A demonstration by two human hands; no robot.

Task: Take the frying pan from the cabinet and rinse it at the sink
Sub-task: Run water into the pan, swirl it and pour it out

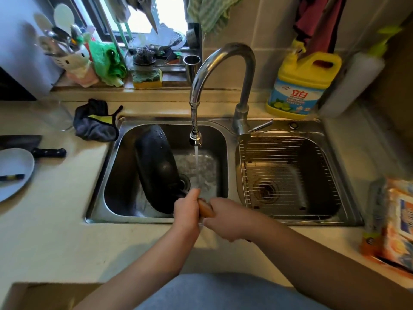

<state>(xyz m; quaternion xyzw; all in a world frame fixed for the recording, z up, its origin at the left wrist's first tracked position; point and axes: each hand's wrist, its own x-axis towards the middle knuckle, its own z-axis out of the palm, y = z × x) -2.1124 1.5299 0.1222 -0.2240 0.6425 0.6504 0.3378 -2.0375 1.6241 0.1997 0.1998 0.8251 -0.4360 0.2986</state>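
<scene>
The black frying pan (156,168) stands tilted on its edge in the left basin of the steel sink (100,182), its underside wet and turned toward me. Its wooden handle (205,209) points toward the front rim. My left hand (186,209) is wrapped around the handle where it joins the pan. Just behind it, my right hand (225,217) grips the handle too. Water streams from the curved faucet (221,63) onto the basin floor, right beside the pan and just above my left hand.
A wire rack (288,173) fills the right basin. A yellow detergent jug (301,86) stands behind it. A dark cloth (96,124) lies at the sink's left corner. A plate (13,171) and knife (44,152) rest on the left counter; packets (393,222) on the right.
</scene>
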